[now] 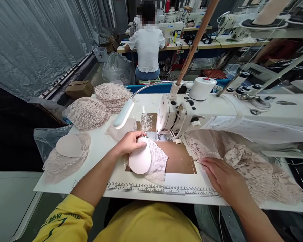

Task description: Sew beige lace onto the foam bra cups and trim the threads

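My left hand [130,143] lies with curled fingers on a pale cup pad with white lace [146,160], pressing it on the brown plate [181,158] just before the needle of the white sewing machine [181,116]. My right hand [223,178] rests flat, fingers stretched, on the table beside a heap of beige lace pieces [257,171]; a thin dark tool or thread shows at its fingertips, too small to name.
Stacks of lace cups [98,107] and a pad on lace [69,148] lie at the left of the white table [101,148]. A ruler strip [161,190] runs along the front edge. A lamp arm [125,112] hangs over the table. Another person sits at a machine behind.
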Action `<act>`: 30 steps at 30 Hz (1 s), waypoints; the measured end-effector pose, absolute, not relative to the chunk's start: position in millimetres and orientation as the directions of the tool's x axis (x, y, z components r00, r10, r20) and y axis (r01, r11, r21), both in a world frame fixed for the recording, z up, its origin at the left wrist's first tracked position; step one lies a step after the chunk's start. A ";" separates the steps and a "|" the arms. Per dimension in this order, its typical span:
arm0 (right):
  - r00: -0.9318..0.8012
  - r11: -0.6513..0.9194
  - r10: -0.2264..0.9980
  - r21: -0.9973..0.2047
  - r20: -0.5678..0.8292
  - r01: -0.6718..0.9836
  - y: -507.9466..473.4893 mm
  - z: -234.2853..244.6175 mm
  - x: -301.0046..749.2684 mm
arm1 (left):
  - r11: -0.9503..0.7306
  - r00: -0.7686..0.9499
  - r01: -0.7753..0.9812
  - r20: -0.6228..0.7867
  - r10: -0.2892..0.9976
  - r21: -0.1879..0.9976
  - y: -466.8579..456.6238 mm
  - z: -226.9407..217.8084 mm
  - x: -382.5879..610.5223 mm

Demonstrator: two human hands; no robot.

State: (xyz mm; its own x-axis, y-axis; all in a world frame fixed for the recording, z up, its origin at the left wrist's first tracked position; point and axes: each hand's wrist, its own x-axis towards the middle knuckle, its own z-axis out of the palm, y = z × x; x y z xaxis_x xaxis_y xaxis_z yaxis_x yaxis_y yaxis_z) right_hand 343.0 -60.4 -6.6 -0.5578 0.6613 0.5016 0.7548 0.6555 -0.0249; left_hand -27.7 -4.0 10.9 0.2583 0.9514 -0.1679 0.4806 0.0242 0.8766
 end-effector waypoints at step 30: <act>-0.508 0.027 0.838 -0.915 -0.199 0.403 -20.2 -2.6 207.8 | 0.146 0.584 0.390 -0.367 0.724 0.909 -8.1 26.0 -68.7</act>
